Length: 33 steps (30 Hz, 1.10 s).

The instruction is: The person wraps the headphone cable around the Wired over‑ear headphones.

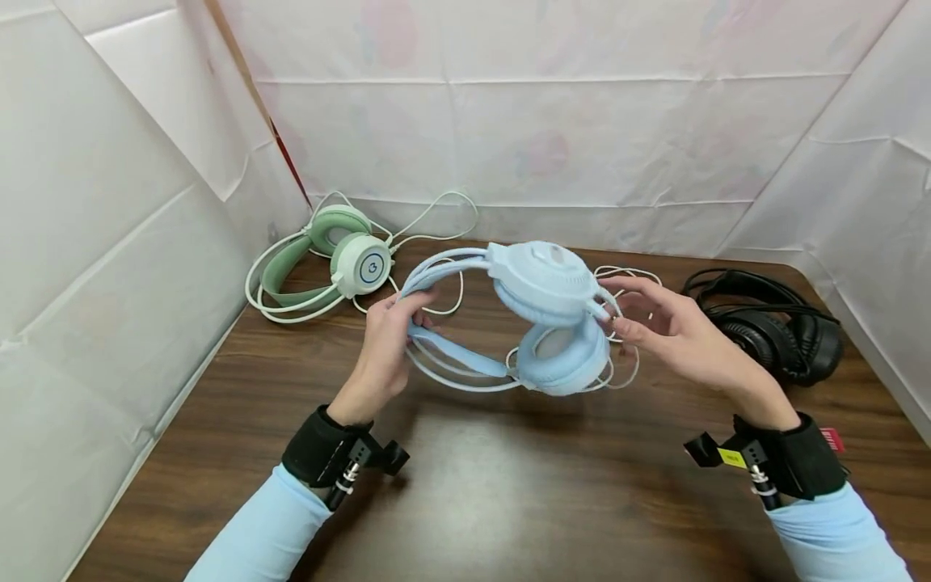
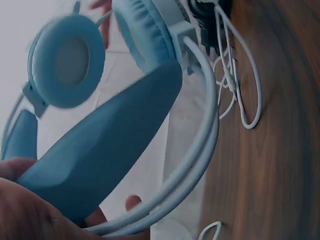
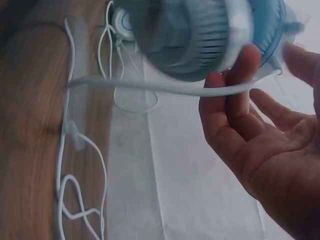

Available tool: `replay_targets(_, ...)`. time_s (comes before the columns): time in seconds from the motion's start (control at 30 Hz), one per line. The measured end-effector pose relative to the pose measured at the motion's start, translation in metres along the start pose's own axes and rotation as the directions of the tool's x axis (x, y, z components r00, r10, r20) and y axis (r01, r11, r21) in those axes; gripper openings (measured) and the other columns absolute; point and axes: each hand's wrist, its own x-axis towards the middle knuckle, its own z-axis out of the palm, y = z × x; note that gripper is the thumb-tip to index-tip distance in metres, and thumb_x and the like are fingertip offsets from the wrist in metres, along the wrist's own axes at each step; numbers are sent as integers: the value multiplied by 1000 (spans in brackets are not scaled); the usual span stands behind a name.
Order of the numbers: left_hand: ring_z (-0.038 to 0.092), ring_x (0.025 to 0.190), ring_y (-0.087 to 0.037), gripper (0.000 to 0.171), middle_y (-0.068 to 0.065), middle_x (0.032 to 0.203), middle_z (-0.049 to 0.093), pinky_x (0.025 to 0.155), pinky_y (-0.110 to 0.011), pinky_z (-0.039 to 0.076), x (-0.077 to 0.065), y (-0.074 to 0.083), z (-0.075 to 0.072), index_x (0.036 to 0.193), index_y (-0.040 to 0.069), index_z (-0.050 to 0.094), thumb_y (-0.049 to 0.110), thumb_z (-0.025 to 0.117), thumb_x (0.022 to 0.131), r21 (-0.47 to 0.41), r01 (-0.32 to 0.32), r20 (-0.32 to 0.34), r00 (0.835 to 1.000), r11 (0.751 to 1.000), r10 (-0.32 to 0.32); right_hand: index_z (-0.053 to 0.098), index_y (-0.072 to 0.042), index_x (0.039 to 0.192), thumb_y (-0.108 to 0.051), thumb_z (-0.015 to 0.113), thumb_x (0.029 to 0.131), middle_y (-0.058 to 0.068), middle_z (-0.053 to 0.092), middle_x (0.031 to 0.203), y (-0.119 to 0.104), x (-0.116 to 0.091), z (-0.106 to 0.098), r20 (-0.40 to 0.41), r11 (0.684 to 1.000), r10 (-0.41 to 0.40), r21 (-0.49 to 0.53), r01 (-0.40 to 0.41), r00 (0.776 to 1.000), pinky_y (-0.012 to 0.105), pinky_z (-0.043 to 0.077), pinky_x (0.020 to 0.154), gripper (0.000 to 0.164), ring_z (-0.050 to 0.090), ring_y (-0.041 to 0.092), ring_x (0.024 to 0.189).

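Note:
Light blue headphones [image 1: 549,279] are raised above the wooden table, lying sideways with the headband to the left. My left hand [image 1: 385,343] grips the headband; in the left wrist view, fingers [image 2: 30,215] wrap around the padded strap [image 2: 115,135] and outer bands. At the ear cups' lower ends is my right hand [image 1: 672,331]. Its fingers are loosely bent, with fingertips at the cup and cord, while the thumb stands apart in the right wrist view. A white cord [image 3: 165,89] crosses in front of the right hand's fingers. Contact between that hand and the cup is partly hidden.
Green and white headphones [image 1: 364,263] lie at the back left with their looped cord. Black headphones [image 1: 771,323] lie at the right, beyond my right hand. White sheeting [image 1: 553,121] walls the table [image 1: 465,501] at the back and sides.

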Motion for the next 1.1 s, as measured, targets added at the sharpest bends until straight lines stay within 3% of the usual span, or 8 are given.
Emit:
replay_targets(0.17,47,57,-9,19,6,60,41,65,-33,60,3,1,-8,77,15,52,17,61,94,-130,69,6,998,989,-69,65,-9,124,-14,61,103,-10,70,87,4,-5,1,-155,994,78,-67,-89,985,26,54,57,22,66,7,66)
replay_targets(0.27,39,56,-9,24,7,60,36,63,-31,58,3,3,-9,73,15,48,15,60,93,-152,37,-14,999,988,-39,72,-10,114,-9,64,100,-10,69,83,8,-5,4,-272,966,-77,-257,5,959,18,46,56,16,59,-2,64)
replay_targets(0.33,37,56,-9,29,8,59,34,61,-28,55,2,2,-9,68,16,45,14,61,92,-140,9,-37,999,990,-15,73,-8,110,-1,68,94,-8,67,82,9,-5,7,-301,900,-244,-424,100,922,15,41,58,17,54,-4,65)
replay_targets(0.47,39,56,-9,34,8,58,36,61,-26,53,-1,-5,-7,63,18,44,13,63,90,-107,-18,-81,997,994,9,74,-5,102,-2,69,92,0,61,76,6,-5,16,-249,714,-491,-664,222,835,22,37,55,12,44,3,60)
replay_targets(0.6,41,55,-8,32,8,58,37,61,-25,53,-4,-8,-5,63,18,45,14,63,89,-84,-15,-84,996,996,8,73,-8,100,-13,64,95,-2,63,81,-9,-10,28,-179,659,-507,-710,246,843,27,40,49,12,48,4,56)
replay_targets(0.77,42,55,-9,27,9,56,37,59,-23,49,-8,-7,0,70,17,44,12,64,89,-58,-16,-75,997,998,12,72,-8,102,-4,67,84,-2,63,87,-29,-16,39,-74,619,-498,-728,294,864,28,45,49,19,53,5,58)
replay_targets(0.93,48,52,-9,21,11,56,43,56,-21,46,-12,-8,8,75,14,51,10,68,87,45,-36,-70,997,998,39,71,-11,103,-1,70,79,1,59,87,-40,-17,45,17,524,-534,-778,347,846,29,44,47,26,51,9,58)
replay_targets(1.1,49,50,-9,23,10,55,46,56,-24,45,-17,-10,17,74,13,53,11,73,84,208,-97,-40,993,973,108,67,-8,100,3,72,72,4,57,87,-46,-15,43,95,434,-550,-816,381,830,31,46,47,30,56,13,63)
